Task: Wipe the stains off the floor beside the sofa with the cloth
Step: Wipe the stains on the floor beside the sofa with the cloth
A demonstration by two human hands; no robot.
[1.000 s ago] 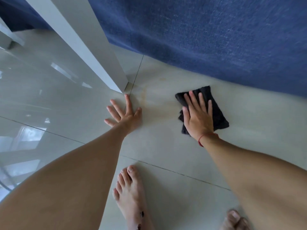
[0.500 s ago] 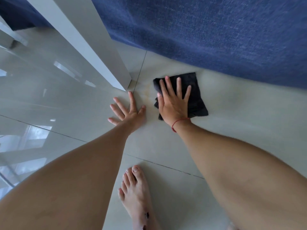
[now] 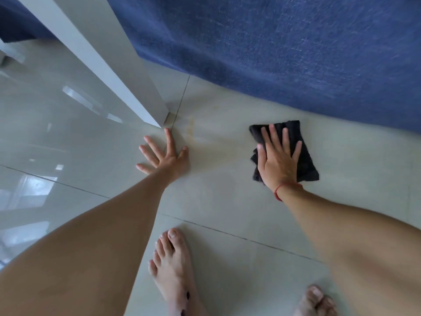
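Observation:
A folded black cloth point(image 3: 304, 153) lies on the pale floor tile just in front of the blue sofa point(image 3: 284, 49). My right hand point(image 3: 278, 160) presses flat on the cloth, fingers spread and pointing at the sofa. My left hand point(image 3: 165, 156) rests flat on the floor with fingers apart, holding nothing, its fingertips at the foot of the white leg. Between the two hands runs a faint yellowish-brown stain point(image 3: 193, 131) on the tile, with paler smears to its right.
A white furniture leg point(image 3: 118, 71) slants down to the floor just above my left hand. Glossy tiles with reflections stretch to the left. My bare feet point(image 3: 173, 267) stand on the tile at the bottom, one at the lower right edge point(image 3: 316, 299).
My right hand has slid the cloth to the right, away from the stain, after having pushed it left toward my left hand half a second ago. My left hand stays planted.

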